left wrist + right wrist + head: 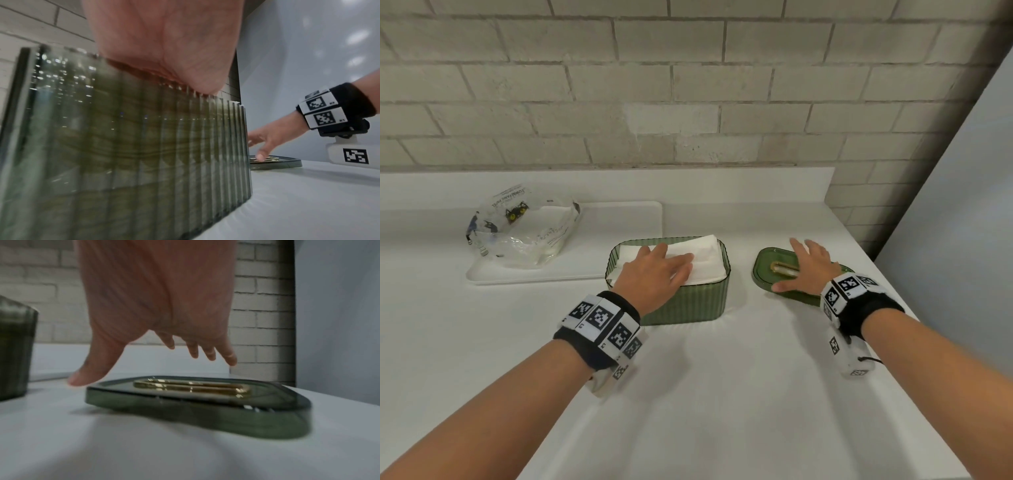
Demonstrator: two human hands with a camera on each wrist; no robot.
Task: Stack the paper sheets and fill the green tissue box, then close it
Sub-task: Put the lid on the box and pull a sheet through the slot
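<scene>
The green ribbed tissue box (pixel 688 305) stands open in the middle of the white counter, filled with a stack of white paper sheets (pixel 705 263). My left hand (pixel 657 270) lies flat on the sheets, fingers straight, pressing them down; the left wrist view shows the box wall (pixel 123 146) under the palm (pixel 164 48). To the right lies the green lid (pixel 767 270) with a gold-rimmed slot (pixel 784 268). My right hand (pixel 808 265) hovers spread over the lid (pixel 197 408), thumb (pixel 86 374) by its near-left edge, fingers straight and apart above it.
A white tray (pixel 626 219) at the back left carries a crumpled clear plastic wrapper (pixel 517 233). A brick wall runs behind the counter. A grey panel (pixel 962 205) stands at the right, close to the counter's right edge.
</scene>
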